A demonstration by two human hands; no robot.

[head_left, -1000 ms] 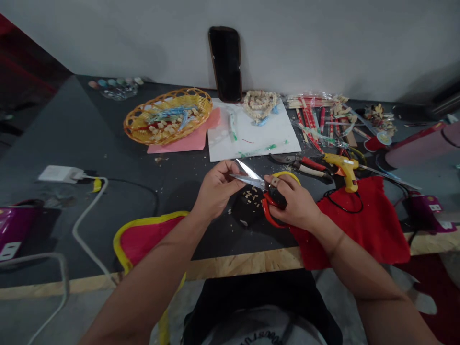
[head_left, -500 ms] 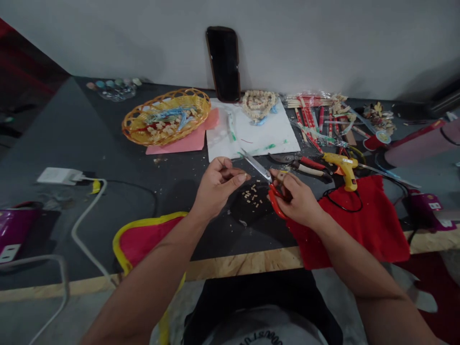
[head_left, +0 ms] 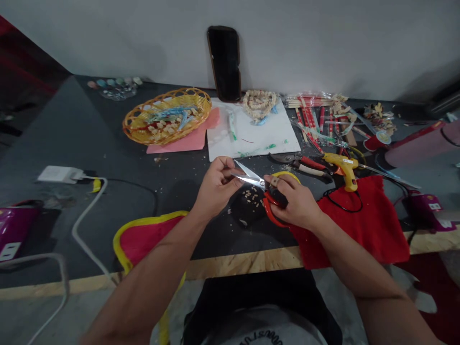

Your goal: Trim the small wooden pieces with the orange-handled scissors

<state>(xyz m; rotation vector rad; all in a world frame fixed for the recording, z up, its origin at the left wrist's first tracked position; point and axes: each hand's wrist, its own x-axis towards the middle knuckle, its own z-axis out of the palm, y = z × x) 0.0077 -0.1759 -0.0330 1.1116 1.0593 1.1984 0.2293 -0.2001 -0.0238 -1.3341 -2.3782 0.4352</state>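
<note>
In my right hand [head_left: 296, 201] are scissors [head_left: 265, 183] with one red and one yellow handle loop, their blades spread apart. The blades point left, and their tips reach my left hand [head_left: 218, 186]. The left hand's thumb and fingers are pinched together; whatever small thing they hold is too hidden to name. Below the blades, small pale cut pieces [head_left: 252, 196] lie scattered on a dark round patch [head_left: 246, 213] of the table.
A wicker basket [head_left: 134, 135], a white board [head_left: 219, 139] and a phone [head_left: 224, 62] leaning on the wall are at the back. Pruning shears [head_left: 312, 165], a yellow glue gun [head_left: 343, 167] and a red cloth [head_left: 359, 225] lie right. A white charger [head_left: 59, 175] with its cable lies left.
The scissors have opened, and their blades have moved left and slightly down to the left hand's fingertips. My left hand stays nearly in place.
</note>
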